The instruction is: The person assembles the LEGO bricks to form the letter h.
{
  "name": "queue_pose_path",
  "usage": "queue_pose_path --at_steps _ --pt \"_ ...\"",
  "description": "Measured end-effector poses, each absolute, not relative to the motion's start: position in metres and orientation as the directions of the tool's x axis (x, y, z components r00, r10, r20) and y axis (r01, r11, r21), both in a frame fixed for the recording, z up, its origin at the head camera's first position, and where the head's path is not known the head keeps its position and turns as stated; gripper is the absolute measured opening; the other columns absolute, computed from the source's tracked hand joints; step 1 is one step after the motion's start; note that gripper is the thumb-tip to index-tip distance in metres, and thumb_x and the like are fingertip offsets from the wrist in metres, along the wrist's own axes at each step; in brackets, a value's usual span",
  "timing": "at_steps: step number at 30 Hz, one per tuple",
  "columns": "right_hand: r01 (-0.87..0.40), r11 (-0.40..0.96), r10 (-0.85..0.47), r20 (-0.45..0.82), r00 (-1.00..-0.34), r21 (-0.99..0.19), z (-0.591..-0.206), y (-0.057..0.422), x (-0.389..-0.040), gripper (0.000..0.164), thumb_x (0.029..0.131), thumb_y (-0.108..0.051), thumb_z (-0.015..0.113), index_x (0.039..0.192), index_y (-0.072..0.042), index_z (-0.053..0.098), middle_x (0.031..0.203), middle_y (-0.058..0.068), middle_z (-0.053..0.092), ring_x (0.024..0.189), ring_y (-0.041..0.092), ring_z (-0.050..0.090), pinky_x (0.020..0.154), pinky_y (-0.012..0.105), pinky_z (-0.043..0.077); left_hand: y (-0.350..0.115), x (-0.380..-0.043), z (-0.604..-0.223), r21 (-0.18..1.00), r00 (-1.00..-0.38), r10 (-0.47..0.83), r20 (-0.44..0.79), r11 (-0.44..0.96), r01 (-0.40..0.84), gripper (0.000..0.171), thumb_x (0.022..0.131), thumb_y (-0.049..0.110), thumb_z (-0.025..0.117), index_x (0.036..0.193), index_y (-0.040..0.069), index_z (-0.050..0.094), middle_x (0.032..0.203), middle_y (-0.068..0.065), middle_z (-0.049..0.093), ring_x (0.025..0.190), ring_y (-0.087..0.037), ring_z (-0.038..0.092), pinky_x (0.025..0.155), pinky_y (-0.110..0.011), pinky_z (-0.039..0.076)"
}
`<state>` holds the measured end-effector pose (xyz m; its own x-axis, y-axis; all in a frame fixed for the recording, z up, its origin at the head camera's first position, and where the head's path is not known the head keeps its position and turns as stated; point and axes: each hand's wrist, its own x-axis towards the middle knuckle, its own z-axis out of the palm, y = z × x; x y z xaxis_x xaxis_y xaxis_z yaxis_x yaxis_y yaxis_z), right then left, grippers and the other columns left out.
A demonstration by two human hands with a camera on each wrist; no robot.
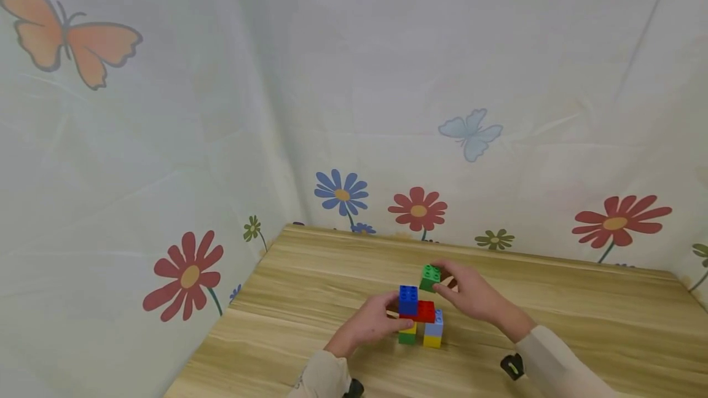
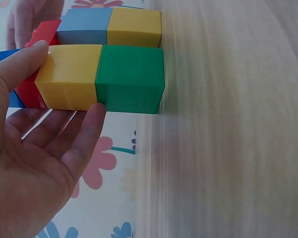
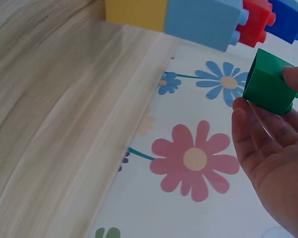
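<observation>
A small structure of toy building bricks stands on the table. Its left column has a green brick (image 2: 131, 79) at the bottom and a yellow brick (image 2: 69, 74) above. The right column is a light blue brick (image 1: 434, 327) over a yellow brick (image 1: 432, 341). A red brick (image 1: 425, 311) bridges both columns, and a blue brick (image 1: 408, 300) sits on its left end. My left hand (image 1: 372, 324) grips the left column between thumb and fingers. Above and behind the structure, my right hand (image 1: 470, 290) pinches another green brick (image 3: 270, 82), studs up, apart from the red brick.
The wooden table (image 1: 310, 281) reaches back to a white cloth backdrop (image 1: 387, 78) printed with flowers and butterflies. A black strap piece (image 1: 512, 366) shows beside the right sleeve (image 1: 558, 364).
</observation>
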<state>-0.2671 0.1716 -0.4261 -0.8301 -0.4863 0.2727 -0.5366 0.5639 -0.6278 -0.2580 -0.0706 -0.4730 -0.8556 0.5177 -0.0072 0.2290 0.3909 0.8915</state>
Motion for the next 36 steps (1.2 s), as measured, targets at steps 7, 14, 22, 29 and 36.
queue_pose_path --at_steps 7,14,22,29,36 --pt "-0.564 0.562 -0.478 0.319 -0.819 -0.605 -0.418 0.168 -0.259 0.041 0.094 -0.024 0.061 0.129 -0.008 0.05 0.105 -0.003 0.061 0.089 0.015 0.059 0.077 0.027 0.051 -0.069 -0.258 -0.474 0.891 -0.852 0.523 -0.011 0.392 0.229 0.034 0.086 0.027 0.071 0.117 0.021 0.061 0.1 0.011 0.063 0.093 -0.007 0.059 0.082 -0.027 0.049" --pt "-0.576 0.56 -0.454 0.361 -0.814 -0.595 -0.411 0.166 -0.252 0.043 0.094 -0.025 0.061 0.13 -0.006 0.049 0.107 -0.002 0.061 0.092 0.014 0.058 0.079 0.034 0.051 -0.069 -0.258 -0.476 0.898 -0.848 0.529 -0.013 0.38 0.223 0.037 0.087 0.033 0.07 0.12 0.024 0.059 0.102 0.012 0.063 0.095 -0.007 0.058 0.083 -0.027 0.049" --pt "-0.653 0.492 -0.507 0.421 -0.752 -0.576 -0.404 0.159 -0.246 0.041 0.093 -0.019 0.062 0.131 -0.009 0.049 0.107 -0.006 0.059 0.09 0.014 0.058 0.076 0.027 0.051 -0.069 -0.257 -0.471 0.911 -0.851 0.525 -0.017 0.359 0.204 0.035 0.088 0.039 0.065 0.121 0.028 0.057 0.103 0.011 0.062 0.097 -0.008 0.056 0.086 -0.032 0.046" --pt "-0.661 0.475 -0.533 0.409 -0.741 -0.58 -0.402 0.153 -0.243 0.043 0.094 -0.022 0.061 0.133 -0.009 0.049 0.109 -0.006 0.058 0.091 0.01 0.056 0.076 0.027 0.051 -0.069 -0.256 -0.47 0.917 -0.848 0.53 -0.016 0.345 0.199 0.033 0.09 0.038 0.063 0.12 0.025 0.058 0.104 0.01 0.062 0.099 -0.009 0.056 0.086 -0.032 0.047" --pt "-0.647 0.481 -0.539 0.382 -0.75 -0.592 -0.402 0.149 -0.242 0.042 0.093 -0.02 0.062 0.133 -0.012 0.048 0.11 -0.009 0.057 0.091 0.01 0.055 0.076 0.026 0.051 -0.069 -0.256 -0.47 0.913 -0.843 0.538 -0.01 0.349 0.212 0.033 0.09 0.037 0.063 0.122 0.028 0.058 0.105 0.011 0.062 0.099 -0.008 0.056 0.086 -0.031 0.047"
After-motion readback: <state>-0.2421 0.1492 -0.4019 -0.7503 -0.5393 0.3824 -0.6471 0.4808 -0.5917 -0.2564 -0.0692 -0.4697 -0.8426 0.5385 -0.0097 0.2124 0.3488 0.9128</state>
